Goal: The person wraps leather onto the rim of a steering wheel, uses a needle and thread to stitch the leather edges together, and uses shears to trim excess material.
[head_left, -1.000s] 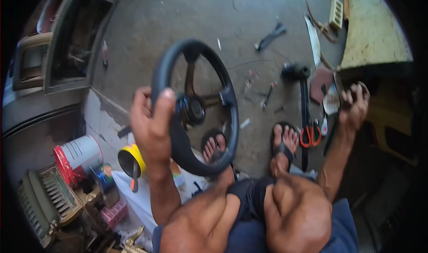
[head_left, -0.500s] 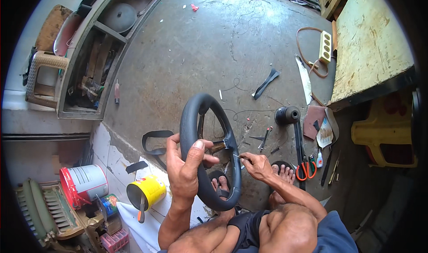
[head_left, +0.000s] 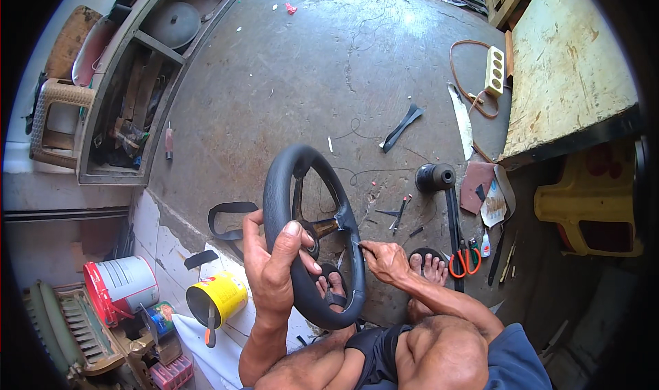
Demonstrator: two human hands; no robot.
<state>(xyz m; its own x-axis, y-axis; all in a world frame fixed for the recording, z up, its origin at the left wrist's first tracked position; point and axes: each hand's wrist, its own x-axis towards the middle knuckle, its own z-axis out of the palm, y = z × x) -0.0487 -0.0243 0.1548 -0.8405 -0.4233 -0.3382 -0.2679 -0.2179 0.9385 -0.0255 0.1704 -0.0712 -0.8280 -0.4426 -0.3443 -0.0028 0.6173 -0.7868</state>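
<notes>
A black-covered steering wheel (head_left: 276, 191) stands tilted above my feet, its spokes and hub showing through the ring. My left hand (head_left: 271, 270) is wrapped round the left side of the rim, thumb on the near face. At the right side of the rim my right hand (head_left: 388, 261) has its fingers pinched close against the covering. Whatever is between those fingertips is too small to make out. Light stitch-like marks show on the rim near the spoke and lower down.
Right of my feet lie orange-handled scissors (head_left: 456, 263), a black roll with a strip (head_left: 434, 178) and a small white bottle (head_left: 486, 244). Ahead is a black leather-like piece (head_left: 401, 127). A yellow can (head_left: 233, 295) and a white-and-red bucket (head_left: 127, 287) stand left. A power strip (head_left: 495, 71) lies far right.
The whole scene has shifted slightly left in view. My right hand's fingers have come closer to the rim, while my left hand keeps its hold on the wheel.
</notes>
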